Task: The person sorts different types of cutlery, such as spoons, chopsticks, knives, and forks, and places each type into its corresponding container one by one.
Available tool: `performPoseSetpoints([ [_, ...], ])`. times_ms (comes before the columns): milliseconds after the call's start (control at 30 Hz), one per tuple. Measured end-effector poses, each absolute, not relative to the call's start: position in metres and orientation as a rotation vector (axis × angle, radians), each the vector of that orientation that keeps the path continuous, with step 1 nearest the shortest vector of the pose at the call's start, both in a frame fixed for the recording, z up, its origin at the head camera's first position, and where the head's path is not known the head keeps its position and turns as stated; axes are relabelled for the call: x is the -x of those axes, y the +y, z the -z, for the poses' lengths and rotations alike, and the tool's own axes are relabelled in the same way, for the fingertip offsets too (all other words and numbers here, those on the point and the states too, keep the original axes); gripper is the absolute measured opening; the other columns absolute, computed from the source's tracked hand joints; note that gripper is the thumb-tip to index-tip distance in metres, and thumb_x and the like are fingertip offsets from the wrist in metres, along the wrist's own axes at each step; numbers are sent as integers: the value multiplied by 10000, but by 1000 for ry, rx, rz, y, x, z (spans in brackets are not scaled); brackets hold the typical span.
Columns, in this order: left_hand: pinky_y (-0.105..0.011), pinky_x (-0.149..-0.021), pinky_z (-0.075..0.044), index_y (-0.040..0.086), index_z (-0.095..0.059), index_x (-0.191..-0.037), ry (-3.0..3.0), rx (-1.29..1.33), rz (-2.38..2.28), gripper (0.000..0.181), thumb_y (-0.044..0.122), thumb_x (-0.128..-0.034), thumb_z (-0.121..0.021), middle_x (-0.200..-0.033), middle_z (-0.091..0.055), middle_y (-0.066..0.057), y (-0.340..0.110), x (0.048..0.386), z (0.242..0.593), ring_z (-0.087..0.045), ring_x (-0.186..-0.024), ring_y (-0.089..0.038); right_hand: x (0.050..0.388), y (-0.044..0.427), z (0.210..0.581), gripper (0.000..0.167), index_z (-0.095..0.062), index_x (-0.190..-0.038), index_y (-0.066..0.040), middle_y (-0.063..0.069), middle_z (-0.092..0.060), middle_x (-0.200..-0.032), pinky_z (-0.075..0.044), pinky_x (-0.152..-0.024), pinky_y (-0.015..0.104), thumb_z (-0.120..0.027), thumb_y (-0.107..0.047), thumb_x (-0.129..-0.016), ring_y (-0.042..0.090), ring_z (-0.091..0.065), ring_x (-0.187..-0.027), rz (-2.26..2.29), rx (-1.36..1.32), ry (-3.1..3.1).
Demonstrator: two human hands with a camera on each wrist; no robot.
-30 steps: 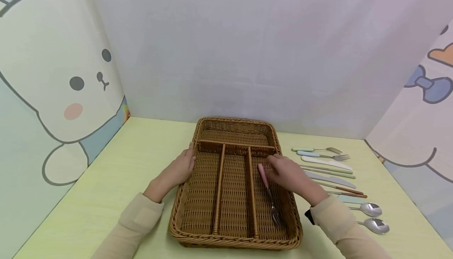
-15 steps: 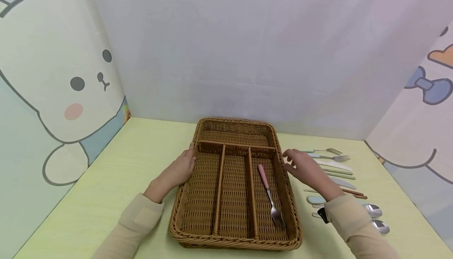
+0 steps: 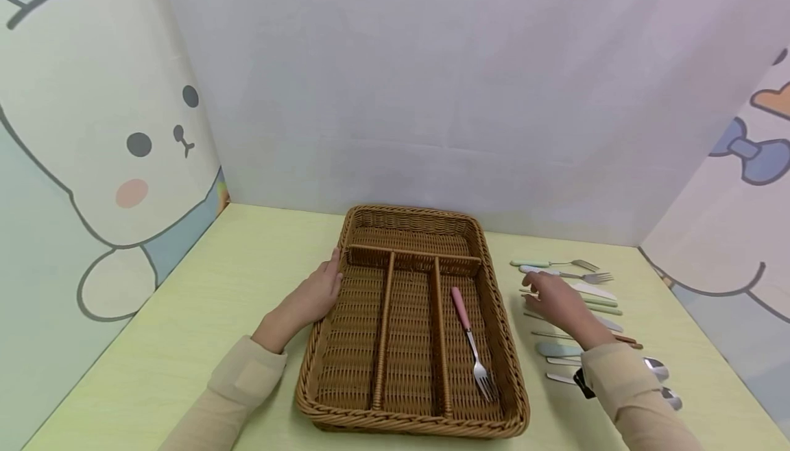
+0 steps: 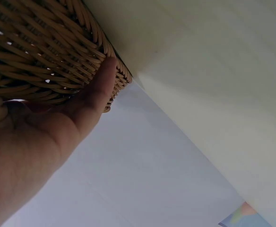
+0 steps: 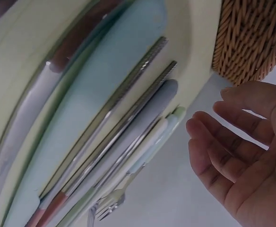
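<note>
A brown wicker tray (image 3: 410,420) with dividers has a pink-handled fork (image 3: 472,351) in its front right compartment. My left hand (image 3: 305,299) rests along the tray's left side. In the left wrist view, a straight digit of the left hand (image 4: 48,137) touches the woven outer wall (image 4: 38,47). My right hand (image 3: 558,303) is over the cutlery right of the tray, fingers loosely bent, holding nothing. The right wrist view shows the right hand (image 5: 251,161) beside the handle ends of a white knife (image 5: 150,139), a grey-blue handle (image 5: 150,106) and metal chopstick tips (image 5: 168,68).
A green-handled fork (image 3: 531,263) and a blue-handled fork (image 3: 589,277) lie at the back of the cutlery row. Nearer are chopsticks (image 3: 605,310), a broad light-blue handle (image 3: 552,349) and spoons (image 3: 656,369), partly behind the right sleeve. A pale curtain (image 3: 432,94) hangs behind the tray.
The right hand has let go of the pink-handled fork, left the tray and moved right over the cutlery. The left hand has stayed at the tray's side.
</note>
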State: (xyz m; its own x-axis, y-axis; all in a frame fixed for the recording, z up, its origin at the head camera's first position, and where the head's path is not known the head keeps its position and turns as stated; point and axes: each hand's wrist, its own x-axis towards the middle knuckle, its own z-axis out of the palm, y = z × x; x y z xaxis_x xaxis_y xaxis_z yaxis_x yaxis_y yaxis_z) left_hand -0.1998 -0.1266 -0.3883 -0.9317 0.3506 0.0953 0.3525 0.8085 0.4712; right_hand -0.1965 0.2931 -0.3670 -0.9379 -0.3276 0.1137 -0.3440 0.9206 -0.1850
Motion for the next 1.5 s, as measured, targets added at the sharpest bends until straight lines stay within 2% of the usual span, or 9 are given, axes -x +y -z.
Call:
performPoseSetpoints([
  [233,-502,-906,-454,-142,-51,-1409,-2976,587,788,547,119,-995,-296,-1287,-389,-380,-127,200,389,-461,-1160,-459,198,311,379,153,-639,-902,30,141,-634,-807,-498,-615,398,-676,-59,-783,262,-591,-729,-265,-523,-3014],
  [467,-505,-916,-447,-138,-52,-1411,-2976,579,801,544,119,-996,-293,-1293,-386,-379,-127,201,390,-451,-1172,-460,197,319,384,123,-638,-918,0,129,-659,-844,-488,-587,376,-632,-94,-839,245,-604,-726,-269,-429,-3132],
  [667,-506,-918,-445,-137,-47,-1412,-2977,583,804,548,121,-996,-294,-1292,-387,-379,-127,201,391,-452,-1172,-459,195,322,383,157,-645,-937,-7,138,-649,-861,-494,-610,415,-624,30,-785,296,-605,-771,-214,-449,-3140],
  [967,-509,-909,-450,-137,-51,-1411,-2978,579,814,546,119,-995,-293,-1282,-394,-382,-127,202,391,-462,-1158,-463,194,324,387,191,-647,-902,-21,112,-634,-826,-478,-554,377,-660,63,-731,260,-593,-733,-148,-485,-3102],
  [1500,-505,-911,-449,-136,-42,-1413,-2993,569,844,546,110,-994,-292,-1283,-389,-378,-127,202,389,-467,-1152,-455,191,325,393,142,-620,-869,-59,67,-595,-815,-442,-520,335,-679,-8,-750,193,-554,-673,-86,-496,-3041],
])
